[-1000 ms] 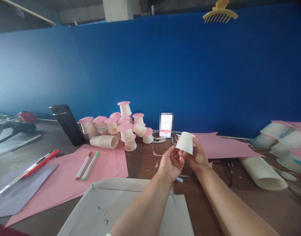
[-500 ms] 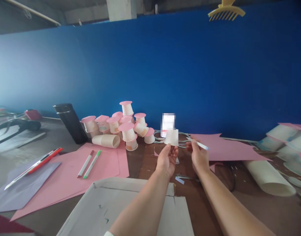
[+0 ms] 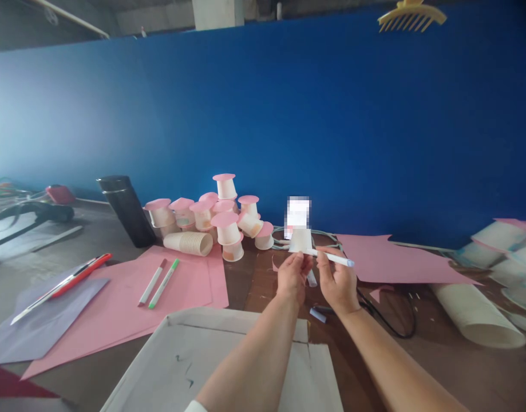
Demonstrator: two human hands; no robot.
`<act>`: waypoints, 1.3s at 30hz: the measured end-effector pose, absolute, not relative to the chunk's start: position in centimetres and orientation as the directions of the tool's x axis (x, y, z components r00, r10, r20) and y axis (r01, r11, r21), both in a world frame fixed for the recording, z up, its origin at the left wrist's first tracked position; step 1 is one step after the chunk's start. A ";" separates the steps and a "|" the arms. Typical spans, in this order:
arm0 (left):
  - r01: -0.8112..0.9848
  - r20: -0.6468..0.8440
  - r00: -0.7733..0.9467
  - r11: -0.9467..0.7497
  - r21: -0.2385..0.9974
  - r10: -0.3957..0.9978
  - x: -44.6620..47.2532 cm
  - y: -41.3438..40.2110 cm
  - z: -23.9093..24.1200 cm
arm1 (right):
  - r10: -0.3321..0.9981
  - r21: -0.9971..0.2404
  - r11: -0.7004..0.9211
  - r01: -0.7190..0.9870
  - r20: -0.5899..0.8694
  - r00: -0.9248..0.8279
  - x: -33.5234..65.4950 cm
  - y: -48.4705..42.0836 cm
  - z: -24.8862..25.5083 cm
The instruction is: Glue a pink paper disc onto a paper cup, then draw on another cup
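My left hand (image 3: 292, 276) pinches a small white paper cup (image 3: 300, 240), held upside down above the brown table. My right hand (image 3: 336, 281) grips a white marker with a blue end (image 3: 335, 259), and its tip lies against the cup's rim. A pen cap (image 3: 318, 315) lies on the table just under my hands. Both hands hover in front of the blue wall, right of a heap of cups with pink tops (image 3: 217, 216).
Pink paper sheets (image 3: 129, 312) with two markers (image 3: 158, 283) lie at the left, another pink sheet (image 3: 387, 260) at the right. A black bottle (image 3: 124, 210), a sleeve of stacked cups (image 3: 189, 242), a red-handled cutter (image 3: 60, 286), a cardboard tray (image 3: 228, 366), a paper roll (image 3: 475, 315) and a black cable (image 3: 391, 326) surround them.
One second ago both hands held the cup. My left hand then took it alone and turned it upside down, and my right hand brought a marker to its rim.
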State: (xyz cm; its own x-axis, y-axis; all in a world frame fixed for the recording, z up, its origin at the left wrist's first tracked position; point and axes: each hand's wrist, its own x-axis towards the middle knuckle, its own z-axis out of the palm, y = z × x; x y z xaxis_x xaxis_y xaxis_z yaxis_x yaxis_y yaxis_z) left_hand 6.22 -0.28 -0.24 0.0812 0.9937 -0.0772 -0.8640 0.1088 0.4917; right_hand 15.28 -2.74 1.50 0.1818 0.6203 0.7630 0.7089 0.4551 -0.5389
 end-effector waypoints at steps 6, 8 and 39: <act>-0.859 -0.091 0.089 0.123 0.497 0.992 6.2 -0.3 -0.1 | 0.542 -0.409 0.454 0.792 0.832 0.119 15.5 -2.3 1.1; -0.852 -0.107 0.090 0.132 0.506 0.990 6.2 -0.3 0.0 | 0.540 -0.399 0.441 0.804 0.833 0.118 15.6 -2.2 1.1; -0.893 -0.246 0.146 0.235 0.385 0.958 5.8 -0.8 0.3 | 0.488 -0.356 0.445 0.822 0.866 0.110 15.4 -2.2 0.8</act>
State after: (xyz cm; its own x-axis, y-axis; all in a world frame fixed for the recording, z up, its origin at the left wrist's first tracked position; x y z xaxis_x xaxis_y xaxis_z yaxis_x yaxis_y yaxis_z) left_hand 5.80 -0.76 0.35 0.1457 0.9582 -0.2462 -0.8927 0.2346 0.3847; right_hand 15.44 -2.23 0.78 0.1103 0.4879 0.8659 0.8218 0.4452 -0.3556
